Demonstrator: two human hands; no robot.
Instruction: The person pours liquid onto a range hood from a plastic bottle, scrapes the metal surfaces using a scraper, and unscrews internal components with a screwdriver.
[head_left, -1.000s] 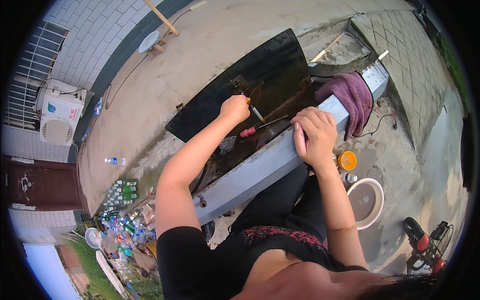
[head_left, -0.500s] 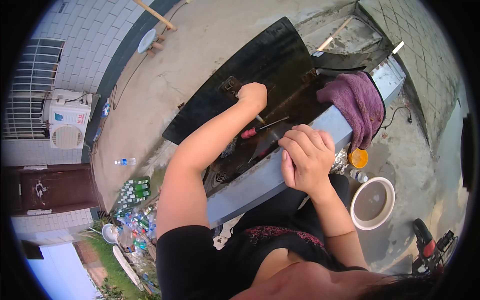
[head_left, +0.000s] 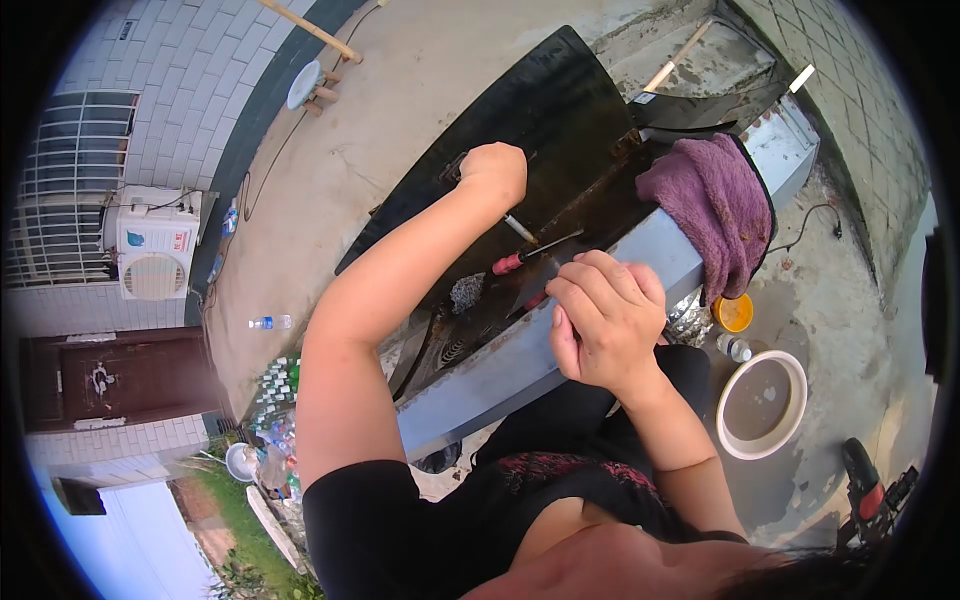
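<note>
Left hand point(head_left: 493, 172): While its fingers curl fist-like over the dark panel point(head_left: 545, 100), we cannot tell what they hold.
Dark panel: beneath and beyond those fingers.
Right hand point(head_left: 610, 315): fingers bent over the metal beam point(head_left: 490, 393); grip hidden from us.
Screwdriver point(head_left: 508, 264): nearer the right fingers.

Black panel point(head_left: 560, 100): big, glossy, smeared, rounded at the far end, tilted open and hinged-looking along the housing's far side. Small rusty bracket point(head_left: 450, 170) on its face, partly behind my left hand point(head_left: 493, 172), which is bunched at the panel; grip hidden. Grey metal housing point(head_left: 490, 395): long, boxy, lying diagonally in front of me, grime on its edge, dark stained interior facing up. My right hand point(head_left: 608, 318) is curled over its near side, contact unclear.
</note>
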